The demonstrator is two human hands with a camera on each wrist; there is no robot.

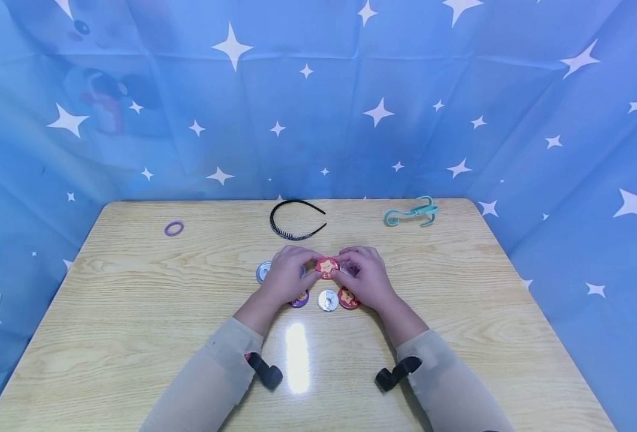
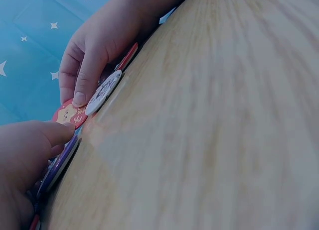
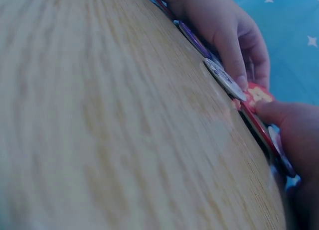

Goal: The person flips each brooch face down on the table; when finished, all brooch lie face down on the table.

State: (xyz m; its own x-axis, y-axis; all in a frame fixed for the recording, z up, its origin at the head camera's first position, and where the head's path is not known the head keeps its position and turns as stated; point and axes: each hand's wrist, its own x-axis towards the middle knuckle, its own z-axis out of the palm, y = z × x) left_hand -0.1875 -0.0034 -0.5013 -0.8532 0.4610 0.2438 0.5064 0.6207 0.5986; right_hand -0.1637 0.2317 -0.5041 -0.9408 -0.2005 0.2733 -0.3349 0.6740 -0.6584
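A round red badge (image 1: 326,267) with a yellow star is pinched at its left edge by my left hand (image 1: 287,273) and at its right edge by my right hand (image 1: 368,277). In the left wrist view the badge (image 2: 69,113) is tilted up, with a thumb of each hand on its face. Nearer me lie a purple badge (image 1: 300,299), a white badge (image 1: 328,300) and a second red badge (image 1: 347,298). A pale blue badge (image 1: 263,272) shows beside my left hand, partly covered. Another badge lies mostly hidden by my right hand.
A black toothed headband (image 1: 280,231) lies behind the hands on the wooden table (image 1: 134,312). A purple ring (image 1: 174,228) sits at the back left, a teal hook-shaped item (image 1: 422,210) at the back right. Blue star-patterned cloth hangs around the table.
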